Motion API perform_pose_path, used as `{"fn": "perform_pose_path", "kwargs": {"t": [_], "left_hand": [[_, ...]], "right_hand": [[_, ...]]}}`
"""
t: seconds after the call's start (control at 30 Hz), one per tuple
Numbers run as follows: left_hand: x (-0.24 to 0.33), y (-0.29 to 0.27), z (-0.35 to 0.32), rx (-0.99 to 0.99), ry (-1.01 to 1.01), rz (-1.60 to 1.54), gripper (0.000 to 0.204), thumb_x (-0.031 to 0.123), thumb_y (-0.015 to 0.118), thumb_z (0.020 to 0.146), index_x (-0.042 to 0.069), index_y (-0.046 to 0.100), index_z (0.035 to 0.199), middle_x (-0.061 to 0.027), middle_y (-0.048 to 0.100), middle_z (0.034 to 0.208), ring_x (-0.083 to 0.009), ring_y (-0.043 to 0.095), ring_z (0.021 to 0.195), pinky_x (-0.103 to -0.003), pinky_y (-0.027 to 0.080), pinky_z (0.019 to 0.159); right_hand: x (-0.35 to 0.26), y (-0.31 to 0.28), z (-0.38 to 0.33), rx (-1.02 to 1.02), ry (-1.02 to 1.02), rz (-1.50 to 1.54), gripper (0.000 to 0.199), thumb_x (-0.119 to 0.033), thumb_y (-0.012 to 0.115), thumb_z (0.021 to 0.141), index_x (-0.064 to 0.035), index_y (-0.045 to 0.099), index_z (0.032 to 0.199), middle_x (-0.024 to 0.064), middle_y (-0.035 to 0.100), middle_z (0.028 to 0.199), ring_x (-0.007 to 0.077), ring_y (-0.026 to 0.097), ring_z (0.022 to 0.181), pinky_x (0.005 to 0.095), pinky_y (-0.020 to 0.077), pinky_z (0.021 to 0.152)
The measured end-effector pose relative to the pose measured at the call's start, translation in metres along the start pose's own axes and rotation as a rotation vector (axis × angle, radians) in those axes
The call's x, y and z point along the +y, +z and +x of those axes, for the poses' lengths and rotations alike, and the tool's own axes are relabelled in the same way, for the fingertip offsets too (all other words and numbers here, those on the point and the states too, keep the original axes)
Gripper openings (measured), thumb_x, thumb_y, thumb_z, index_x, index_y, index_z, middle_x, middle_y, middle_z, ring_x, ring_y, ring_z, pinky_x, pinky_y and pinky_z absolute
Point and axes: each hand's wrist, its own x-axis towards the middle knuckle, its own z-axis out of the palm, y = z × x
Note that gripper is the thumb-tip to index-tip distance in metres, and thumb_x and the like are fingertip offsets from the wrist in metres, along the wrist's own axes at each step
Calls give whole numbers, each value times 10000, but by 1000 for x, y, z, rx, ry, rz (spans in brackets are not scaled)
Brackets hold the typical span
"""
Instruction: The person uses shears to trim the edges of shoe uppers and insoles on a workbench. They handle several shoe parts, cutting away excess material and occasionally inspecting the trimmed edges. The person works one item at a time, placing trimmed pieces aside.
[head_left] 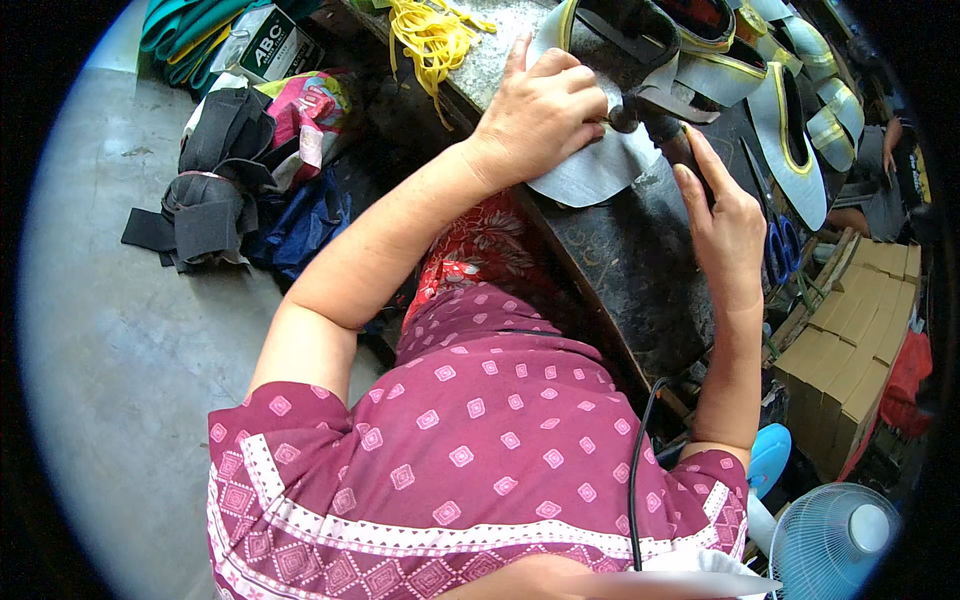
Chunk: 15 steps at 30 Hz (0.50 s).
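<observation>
My left hand [545, 110] presses a light grey shoe upper [592, 172] against a pale stone slab [478, 82] at the table's edge. Its index finger points away from me, while the other fingers curl down on the piece; their tips are partly hidden. In my right hand [725, 215] is a hammer [660, 125], gripped by its dark handle with thumb and index finger lying along it. The hammer's head hangs just right of my left fingers, over the grey piece. Whether it touches the piece, I cannot tell.
Several grey shoe uppers with yellow edging [790, 140] lie at the far right, beside blue-handled scissors [783, 250]. Yellow cords [430, 40] hang over the far left corner. Dark fabric bundles [215, 170] sit left on the floor. Cardboard [850, 340] and a fan [835, 540] stand right.
</observation>
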Motion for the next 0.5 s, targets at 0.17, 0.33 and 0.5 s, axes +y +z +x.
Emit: {"fn": "perform_pose_path", "kwargs": {"t": [0.17,0.33,0.5], "left_hand": [[-12,-9,-7,-53,39,-8,207,342,739,851,202,695,996,10,642,1050,-230,568,1173,-599,261,1139],[-17,-7,-8,-66,75,-45,191,334,737,853,201,687,981,15,624,1027,-232,553,1164,-582,270,1137],[-15,-4,-8,-32,75,-20,193,316,729,859,204,681,1008,14,619,1023,-239,548,1163,-576,272,1133]], "right_hand": [[11,3,-9,-37,59,0,402,-373,639,963,-260,627,1349,126,723,1112,315,721,947,398,570,780],[18,-22,12,-142,147,116,371,-401,665,942,-310,671,1302,104,737,1102,260,739,910,345,552,794],[4,-27,24,261,195,568,407,-250,690,956,-156,641,1350,72,751,1122,208,733,908,351,564,760]]}}
